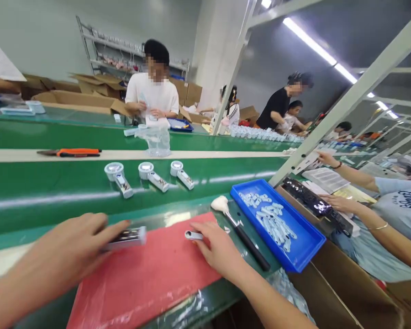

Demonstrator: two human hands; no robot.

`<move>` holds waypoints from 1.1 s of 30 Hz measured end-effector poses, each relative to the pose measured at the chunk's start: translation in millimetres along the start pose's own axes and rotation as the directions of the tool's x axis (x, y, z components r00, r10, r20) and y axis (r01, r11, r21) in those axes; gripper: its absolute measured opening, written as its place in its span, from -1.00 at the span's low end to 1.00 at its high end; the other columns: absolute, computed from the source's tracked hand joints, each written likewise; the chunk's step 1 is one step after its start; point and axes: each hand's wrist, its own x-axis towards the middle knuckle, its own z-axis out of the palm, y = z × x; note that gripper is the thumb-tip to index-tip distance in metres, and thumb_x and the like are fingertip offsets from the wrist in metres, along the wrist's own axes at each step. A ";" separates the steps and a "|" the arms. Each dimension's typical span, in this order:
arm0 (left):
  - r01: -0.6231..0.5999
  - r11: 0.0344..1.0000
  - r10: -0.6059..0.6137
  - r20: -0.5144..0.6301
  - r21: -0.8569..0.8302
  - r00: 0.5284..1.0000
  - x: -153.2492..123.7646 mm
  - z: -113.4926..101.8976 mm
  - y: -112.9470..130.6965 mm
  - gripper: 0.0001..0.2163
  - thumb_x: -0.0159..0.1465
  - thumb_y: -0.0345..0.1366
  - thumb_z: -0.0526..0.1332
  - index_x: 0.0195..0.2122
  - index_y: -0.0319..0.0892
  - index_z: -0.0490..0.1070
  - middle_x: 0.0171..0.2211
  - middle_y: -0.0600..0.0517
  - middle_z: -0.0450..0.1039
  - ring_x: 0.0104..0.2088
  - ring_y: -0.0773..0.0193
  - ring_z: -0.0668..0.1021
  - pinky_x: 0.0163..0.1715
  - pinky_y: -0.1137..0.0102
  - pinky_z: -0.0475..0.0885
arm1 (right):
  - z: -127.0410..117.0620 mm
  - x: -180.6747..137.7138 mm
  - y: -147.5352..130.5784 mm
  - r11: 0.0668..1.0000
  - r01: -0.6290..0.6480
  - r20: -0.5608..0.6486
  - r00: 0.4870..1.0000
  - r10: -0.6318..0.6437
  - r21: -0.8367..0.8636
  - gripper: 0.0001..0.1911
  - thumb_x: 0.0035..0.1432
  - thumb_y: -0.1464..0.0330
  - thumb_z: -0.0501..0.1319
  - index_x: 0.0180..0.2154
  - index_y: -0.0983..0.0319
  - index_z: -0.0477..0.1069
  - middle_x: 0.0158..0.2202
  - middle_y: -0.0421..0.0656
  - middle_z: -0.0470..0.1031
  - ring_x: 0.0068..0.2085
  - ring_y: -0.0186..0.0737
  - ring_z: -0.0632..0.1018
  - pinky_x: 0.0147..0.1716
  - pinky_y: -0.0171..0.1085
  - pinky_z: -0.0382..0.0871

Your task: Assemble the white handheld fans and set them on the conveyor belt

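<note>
Above the left part of a red mat (164, 269), my left hand (78, 244) is closed around a pale handheld unit (132, 236) with exposed electronics; blur and my fingers hide much of it. My right hand (217, 246) pinches a small pale-blue plastic handle cover (192, 235) with a round hole at one end, over the mat's right side. Beyond the mat, on the green belt, lie three similar units, each with a round head and exposed board: a left one (119, 178), a middle one (153, 176) and a right one (182, 174).
A mallet (246, 240) with a pale head lies right of the mat. Beside it, a blue tray (306, 246) holds many pale-blue covers. Orange-handled pliers (78, 152) and a clear plastic bag (157, 141) rest farther off. A co-worker's arms (366, 210) reach in at right, past a slanted metal post (329, 114).
</note>
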 end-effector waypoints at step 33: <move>0.334 0.891 -0.293 0.173 -0.308 0.940 -14.3 29.9 89.9 -0.84 0.45 -0.33 0.07 -0.18 -0.13 0.46 -0.22 0.02 0.48 -0.20 0.24 0.52 -0.22 0.38 0.45 | 38.4 -3.5 -53.4 0.973 0.228 0.107 0.969 -0.225 -0.018 -0.89 0.34 0.42 0.27 -0.11 0.23 0.55 -0.19 -0.11 0.47 -0.15 -0.11 0.49 -0.18 -0.13 0.39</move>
